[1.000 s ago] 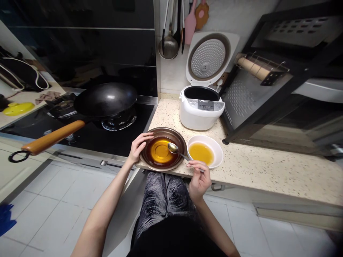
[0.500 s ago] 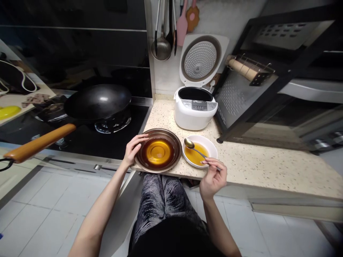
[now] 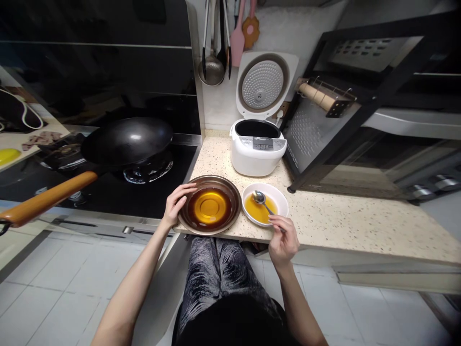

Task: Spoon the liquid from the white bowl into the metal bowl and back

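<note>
A wide metal bowl (image 3: 234, 204) of clear amber liquid stands near the counter's front edge. My left hand (image 3: 176, 204) is at its left rim, fingers stretched over the edge and thumb beside them; the grip looks light. Just to the right is a white bowl (image 3: 283, 199) containing yellow liquid (image 3: 255, 211). A metal spoon (image 3: 258, 196) slants into this bowl, its head at the liquid or just above it; I cannot tell which. Pinched by its handle, the spoon is in my right hand (image 3: 284, 239), beside the white bowl's front rim.
Behind the bowls stands a white rice cooker (image 3: 257, 161) with its lid raised. A black wok (image 3: 126, 144) sits on the hob at left, its wooden handle (image 3: 50, 199) jutting forward. The black rack (image 3: 309, 163) borders the counter (image 3: 345, 221) at right. Utensils hang on the wall.
The spoon's head has moved from near the white bowl's left rim inward over the yellow liquid and turned. My left hand stays at the metal bowl's rim. The view has shifted slightly.
</note>
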`<state>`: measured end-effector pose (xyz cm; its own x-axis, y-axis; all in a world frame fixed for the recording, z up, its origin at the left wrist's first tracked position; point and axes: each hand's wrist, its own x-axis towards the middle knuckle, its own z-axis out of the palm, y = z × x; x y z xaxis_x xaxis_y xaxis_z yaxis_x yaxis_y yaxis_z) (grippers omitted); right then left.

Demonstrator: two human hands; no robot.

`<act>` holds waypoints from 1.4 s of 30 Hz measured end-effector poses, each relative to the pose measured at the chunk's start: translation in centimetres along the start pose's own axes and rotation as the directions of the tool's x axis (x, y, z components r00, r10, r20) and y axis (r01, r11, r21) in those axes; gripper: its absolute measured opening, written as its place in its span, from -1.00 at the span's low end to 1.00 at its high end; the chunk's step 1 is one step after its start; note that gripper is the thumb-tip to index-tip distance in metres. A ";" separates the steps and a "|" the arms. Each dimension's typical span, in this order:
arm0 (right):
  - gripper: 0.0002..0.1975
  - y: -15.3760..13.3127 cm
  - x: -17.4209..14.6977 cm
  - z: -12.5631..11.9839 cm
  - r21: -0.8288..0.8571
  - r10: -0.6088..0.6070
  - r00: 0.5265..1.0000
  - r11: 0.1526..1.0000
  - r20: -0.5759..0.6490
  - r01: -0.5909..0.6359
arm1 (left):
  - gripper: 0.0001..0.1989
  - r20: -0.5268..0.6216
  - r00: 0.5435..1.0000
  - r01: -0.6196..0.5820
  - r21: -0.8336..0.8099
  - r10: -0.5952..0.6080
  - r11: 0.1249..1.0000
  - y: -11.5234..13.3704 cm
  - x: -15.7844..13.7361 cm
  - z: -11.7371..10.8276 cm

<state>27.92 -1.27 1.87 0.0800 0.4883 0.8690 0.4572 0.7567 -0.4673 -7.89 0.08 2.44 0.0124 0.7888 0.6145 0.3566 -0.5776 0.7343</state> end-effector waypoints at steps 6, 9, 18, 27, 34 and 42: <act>-0.71 0.9 -0.3 -0.1 -0.054 -0.224 0.951 0.969 0.214 0.241 | -0.59 0.001 1.000 0.004 0.001 -0.004 1.000 0.0 0.0 0.0; -0.68 1.0 -0.6 -0.1 -0.078 -0.255 0.939 0.957 0.231 0.279 | -0.60 0.001 1.000 0.009 -0.002 -0.009 1.000 0.0 0.0 0.0; -0.76 0.7 -0.5 -0.4 -0.076 -0.221 0.962 0.969 0.162 0.236 | -0.61 -0.002 1.000 -0.003 -0.009 0.003 1.000 0.1 0.0 0.1; -0.88 -3.4 -0.6 2.6 0.186 0.138 0.973 0.977 -0.186 -0.104 | -0.58 -0.001 1.000 0.012 -0.021 -0.012 1.000 0.2 0.0 0.1; -0.81 -5.4 -2.5 5.6 0.297 0.202 0.974 0.929 0.099 -0.223 | -0.58 0.005 1.000 0.013 -0.015 -0.013 1.000 0.1 -0.1 0.0; -0.81 -5.4 -3.5 6.6 0.308 0.227 0.960 0.913 0.167 -0.269 | -0.56 0.004 1.000 0.005 -0.016 -0.005 1.000 0.2 0.0 0.1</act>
<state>19.37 -4.22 0.25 0.0326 0.7126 0.7008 0.1232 0.6929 -0.7104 -7.69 -0.01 2.61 0.0145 0.7926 0.6096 0.3418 -0.5769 0.7419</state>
